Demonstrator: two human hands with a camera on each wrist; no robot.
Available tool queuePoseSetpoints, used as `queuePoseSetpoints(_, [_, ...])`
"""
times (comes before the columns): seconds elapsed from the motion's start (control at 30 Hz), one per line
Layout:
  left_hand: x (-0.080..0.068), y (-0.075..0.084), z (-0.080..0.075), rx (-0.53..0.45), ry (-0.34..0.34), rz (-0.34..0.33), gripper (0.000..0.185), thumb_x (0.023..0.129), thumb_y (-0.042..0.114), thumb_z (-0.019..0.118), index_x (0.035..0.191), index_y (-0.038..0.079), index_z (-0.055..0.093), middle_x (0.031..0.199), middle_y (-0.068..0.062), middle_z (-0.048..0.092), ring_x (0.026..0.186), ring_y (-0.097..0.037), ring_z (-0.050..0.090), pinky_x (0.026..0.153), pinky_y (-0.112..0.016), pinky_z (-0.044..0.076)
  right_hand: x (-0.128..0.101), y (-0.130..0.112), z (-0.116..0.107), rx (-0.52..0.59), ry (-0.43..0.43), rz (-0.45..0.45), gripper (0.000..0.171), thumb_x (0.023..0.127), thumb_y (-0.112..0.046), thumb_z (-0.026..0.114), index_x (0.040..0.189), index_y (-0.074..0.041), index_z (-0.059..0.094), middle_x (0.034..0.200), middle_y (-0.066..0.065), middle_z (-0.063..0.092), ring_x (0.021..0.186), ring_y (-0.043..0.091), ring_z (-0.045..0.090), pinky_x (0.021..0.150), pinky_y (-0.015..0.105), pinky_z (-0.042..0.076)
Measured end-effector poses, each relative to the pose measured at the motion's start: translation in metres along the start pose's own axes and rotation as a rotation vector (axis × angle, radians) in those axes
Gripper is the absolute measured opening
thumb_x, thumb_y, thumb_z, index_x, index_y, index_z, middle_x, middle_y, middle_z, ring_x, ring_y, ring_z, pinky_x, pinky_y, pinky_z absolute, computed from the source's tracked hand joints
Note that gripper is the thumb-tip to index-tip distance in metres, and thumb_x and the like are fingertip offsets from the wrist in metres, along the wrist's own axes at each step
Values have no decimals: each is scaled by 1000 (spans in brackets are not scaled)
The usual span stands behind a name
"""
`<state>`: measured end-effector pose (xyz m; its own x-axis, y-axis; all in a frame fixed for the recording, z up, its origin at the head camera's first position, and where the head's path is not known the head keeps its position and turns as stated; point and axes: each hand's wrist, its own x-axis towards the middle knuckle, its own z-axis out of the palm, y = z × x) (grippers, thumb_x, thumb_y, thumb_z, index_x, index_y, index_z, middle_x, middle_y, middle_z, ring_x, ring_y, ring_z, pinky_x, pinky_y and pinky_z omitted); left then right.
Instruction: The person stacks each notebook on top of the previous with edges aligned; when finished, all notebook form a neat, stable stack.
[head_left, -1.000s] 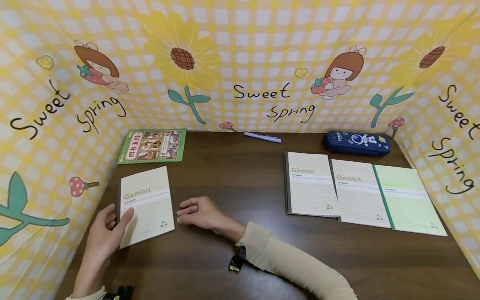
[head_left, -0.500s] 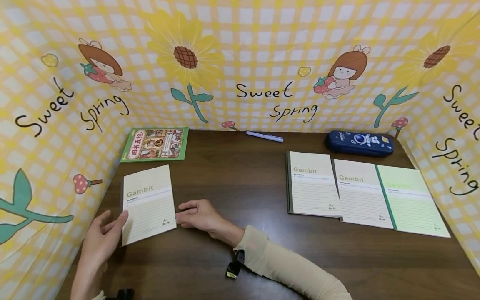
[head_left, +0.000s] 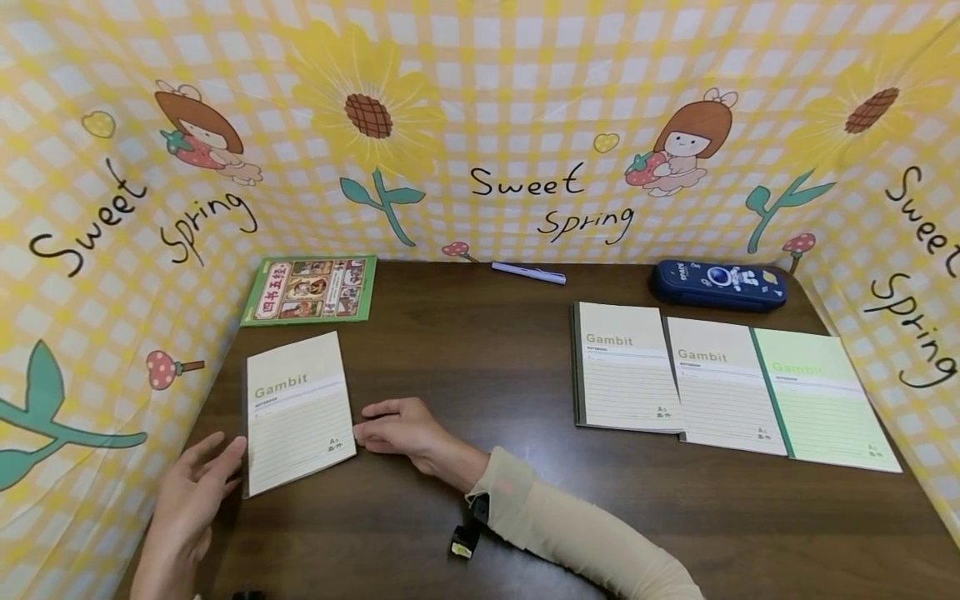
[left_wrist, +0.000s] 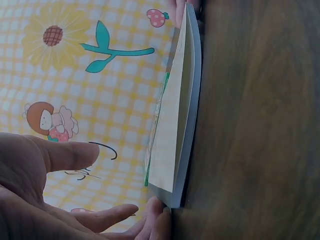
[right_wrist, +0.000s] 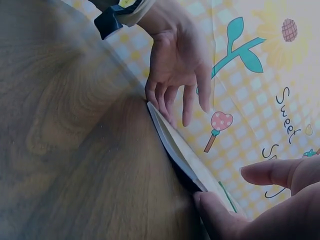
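Observation:
A cream Gambit notebook (head_left: 300, 417) with a dark spine lies on the left part of the table, its front cover slightly raised in the left wrist view. At its left edge is my left hand (head_left: 193, 492), fingers extended and thumb apart from the cover. The lower fingertips (left_wrist: 155, 207) meet the spine corner. On the opposite side, my right hand (head_left: 405, 435) rests low with relaxed fingers, and a fingertip (right_wrist: 207, 200) touches the notebook's edge. Neither hand is wrapped around it.
Behind the notebook lies a green picture-covered book (head_left: 311, 289). A lavender pen (head_left: 528, 272) and a navy pencil case (head_left: 718, 285) sit along the back. To the right are cream notebooks (head_left: 630, 367) and a green notebook (head_left: 825, 400). Checked cloth (head_left: 517, 108) walls in the table.
My left hand has drawn back leftward, its thumb coming off the notebook's cover. My right hand stays by the right edge, and the notebook has barely shifted.

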<state>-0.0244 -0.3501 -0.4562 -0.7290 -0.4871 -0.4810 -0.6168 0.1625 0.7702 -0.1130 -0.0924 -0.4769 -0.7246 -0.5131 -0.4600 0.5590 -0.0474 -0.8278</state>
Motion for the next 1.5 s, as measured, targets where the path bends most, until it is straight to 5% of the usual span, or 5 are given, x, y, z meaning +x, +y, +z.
queuePoseSetpoints(0.17, [-1, -4, -4, -43, -52, -12, 86, 105, 39, 59, 168, 7, 10, 163, -25, 33, 86, 16, 55, 73, -15, 57, 1, 1, -3, 15, -5, -12, 41, 92, 4, 70, 132, 7, 63, 116, 29, 75, 99, 28, 77, 93, 41, 63])
queuePoseSetpoints(0.27, [-1, -8, -7, -74, -75, -16, 82, 106, 25, 61, 168, 9, 10, 137, -1, 58, 85, 16, 60, 76, -16, 58, 2, 1, -5, 4, -29, -19, 41, 92, 8, 69, 132, 9, 61, 119, 30, 74, 100, 30, 77, 89, 41, 65])
queuePoseSetpoints(0.4, [-1, -12, -9, -96, -101, -26, 83, 103, 15, 66, 168, 10, 15, 100, 32, 54, 90, 16, 60, 77, -14, 56, 3, 2, -7, -7, -67, -22, 41, 89, 13, 69, 129, 10, 63, 110, 25, 76, 83, 21, 74, 82, 39, 66])
queuePoseSetpoints(0.77, [-5, -17, -6, -84, -226, 9, 81, 101, 11, 68, 167, 7, 20, 129, 12, 44, 103, 13, 49, 83, -13, 54, 0, 3, -12, -29, -91, -49, 40, 84, 23, 69, 122, 11, 67, 88, 8, 61, 67, 15, 66, 68, 29, 65])
queuePoseSetpoints(1.5, [-11, -10, 22, -127, -350, 111, 77, 96, 7, 74, 161, 8, 32, 112, 25, 59, 103, 7, 61, 86, -17, 58, -21, -3, -50, -86, -40, -127, 42, 81, 18, 71, 122, 10, 66, 92, 10, 62, 69, 16, 66, 68, 29, 64])
